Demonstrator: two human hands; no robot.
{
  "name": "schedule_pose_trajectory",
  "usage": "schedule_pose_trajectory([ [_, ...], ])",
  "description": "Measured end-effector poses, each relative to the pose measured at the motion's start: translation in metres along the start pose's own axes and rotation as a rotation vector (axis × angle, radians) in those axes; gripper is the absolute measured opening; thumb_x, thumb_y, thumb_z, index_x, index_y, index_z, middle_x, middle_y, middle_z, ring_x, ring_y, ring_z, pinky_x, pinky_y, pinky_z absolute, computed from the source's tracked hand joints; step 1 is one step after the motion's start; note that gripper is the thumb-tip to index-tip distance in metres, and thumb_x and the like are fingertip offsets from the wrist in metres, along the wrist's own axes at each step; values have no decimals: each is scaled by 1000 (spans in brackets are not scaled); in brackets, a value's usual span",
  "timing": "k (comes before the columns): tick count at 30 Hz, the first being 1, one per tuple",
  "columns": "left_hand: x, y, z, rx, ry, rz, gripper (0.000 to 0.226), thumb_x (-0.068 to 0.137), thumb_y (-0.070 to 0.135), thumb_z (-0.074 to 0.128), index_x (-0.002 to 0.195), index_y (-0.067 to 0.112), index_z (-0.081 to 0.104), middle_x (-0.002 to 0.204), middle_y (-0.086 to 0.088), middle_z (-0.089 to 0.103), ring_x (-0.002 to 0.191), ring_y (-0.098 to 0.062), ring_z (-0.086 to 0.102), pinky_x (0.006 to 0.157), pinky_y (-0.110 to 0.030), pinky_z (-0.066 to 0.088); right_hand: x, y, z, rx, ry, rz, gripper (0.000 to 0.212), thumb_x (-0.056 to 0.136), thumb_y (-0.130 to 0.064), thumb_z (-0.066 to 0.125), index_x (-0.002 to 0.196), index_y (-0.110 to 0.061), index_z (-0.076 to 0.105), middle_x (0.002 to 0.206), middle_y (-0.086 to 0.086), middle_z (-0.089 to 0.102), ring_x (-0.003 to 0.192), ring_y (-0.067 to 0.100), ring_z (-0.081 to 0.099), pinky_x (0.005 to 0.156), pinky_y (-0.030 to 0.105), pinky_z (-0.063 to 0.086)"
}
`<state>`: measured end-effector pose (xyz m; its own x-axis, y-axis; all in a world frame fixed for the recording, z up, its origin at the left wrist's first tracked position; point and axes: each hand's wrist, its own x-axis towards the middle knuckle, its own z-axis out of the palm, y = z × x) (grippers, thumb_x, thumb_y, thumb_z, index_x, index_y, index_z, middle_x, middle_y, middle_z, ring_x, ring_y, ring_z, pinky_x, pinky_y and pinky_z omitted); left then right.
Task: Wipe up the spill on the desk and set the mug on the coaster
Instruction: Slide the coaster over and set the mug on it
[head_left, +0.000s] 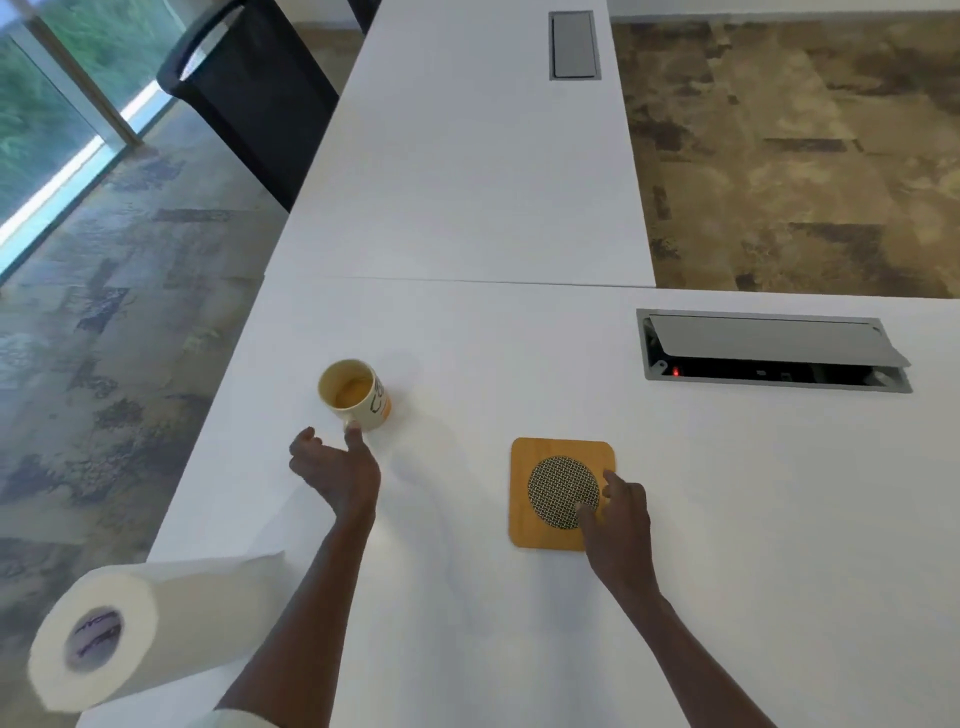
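A cream ceramic mug (356, 394) with partly legible dark lettering stood on the white bench (467, 208), apart from the square wooden coaster (562, 493). Left hand (337, 470), fingers spread, touched its handle; right hand (621, 512) pressed loosely curled fingers on the coaster. A paper towel roll (130, 629) lay nearby; nothing stood between mug and coaster.

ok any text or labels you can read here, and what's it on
mug: dark lettering starting with "C", the rest curves out of sight.
paper towel roll: purple print inside the core, too blurred to read.
coaster: woven pattern only, no text.
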<state>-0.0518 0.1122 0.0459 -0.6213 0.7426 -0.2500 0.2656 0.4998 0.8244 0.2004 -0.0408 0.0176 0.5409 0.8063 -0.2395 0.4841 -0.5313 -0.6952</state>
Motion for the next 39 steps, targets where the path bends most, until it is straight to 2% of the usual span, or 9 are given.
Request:
schedule_pose_trajectory([
  [3, 21, 3, -1, 148, -83, 20, 47, 99, 27, 57, 135, -2, 49, 137, -25, 55, 131, -37, 47, 108, -44, 38, 6, -21, 7, -2, -14, -37, 48, 88, -14, 64, 133, -4, 49, 121, 13, 49, 110, 27, 53, 93, 31, 43],
  [7, 32, 3, 0, 230, -152, 76, 41, 104, 25, 43, 114, -6, 67, 118, -25, 68, 113, -41, 58, 99, -45, 44, 14, -50, 23, 21, -69, -78, 33, 88, -11, 63, 121, -6, 60, 110, 10, 56, 101, 26, 57, 88, 33, 46],
  [11, 38, -2, -1, 159, -193, -12, 37, 102, 30, 48, 99, 2, 72, 92, -15, 69, 98, -38, 63, 87, -40, 48, 25, -92, 53, 69, -183, -216, 21, 90, -10, 62, 110, -5, 66, 100, 10, 66, 88, 21, 63, 84, 33, 51],
  [14, 43, -8, -1, 22, -232, -87, 28, 98, 28, 57, 76, 15, 67, 81, -8, 68, 93, -38, 69, 93, -49, 54, 37, -132, 82, 99, -261, -285, 20, 93, -12, 59, 109, -3, 67, 102, 11, 72, 87, 22, 68, 82, 28, 51],
  [19, 53, -14, -7, -120, -299, -119, 28, 97, 24, 64, 114, 2, 70, 101, -13, 72, 75, -16, 69, 92, -42, 57, 58, -190, 124, 72, -454, -285, 42, 94, -10, 56, 135, -6, 50, 130, 12, 62, 111, 28, 63, 98, 38, 49],
  [23, 57, -17, -10, -153, -360, -85, 31, 97, 21, 65, 119, 1, 68, 100, -14, 72, 79, -23, 70, 92, -42, 57, 75, -215, 141, -12, -515, -300, 48, 89, 0, 48, 136, -7, 47, 136, 12, 58, 121, 32, 54, 98, 37, 46],
  [27, 58, -21, -9, -147, -356, -44, 32, 96, 21, 65, 121, 1, 69, 129, -8, 68, 86, -26, 72, 86, -38, 59, 82, -220, 146, -24, -576, -317, 52, 83, 5, 43, 130, -15, 52, 127, 10, 63, 113, 32, 56, 90, 43, 52],
  [33, 54, -21, -8, -49, -302, 10, 29, 96, 23, 63, 121, 11, 71, 120, -13, 73, 64, 3, 65, 58, -13, 42, 85, -219, 146, -27, -602, -330, 59, 81, 6, 43, 133, -20, 50, 127, 6, 63, 113, 29, 56, 91, 43, 51],
  [39, 52, -16, -16, -81, -322, 16, 35, 94, 19, 67, 128, 10, 67, 122, -6, 72, 76, -17, 73, 66, -12, 46, 83, -213, 140, -9, -630, -357, 60, 84, 6, 40, 138, -21, 45, 133, 4, 60, 109, 30, 61, 92, 45, 51],
])
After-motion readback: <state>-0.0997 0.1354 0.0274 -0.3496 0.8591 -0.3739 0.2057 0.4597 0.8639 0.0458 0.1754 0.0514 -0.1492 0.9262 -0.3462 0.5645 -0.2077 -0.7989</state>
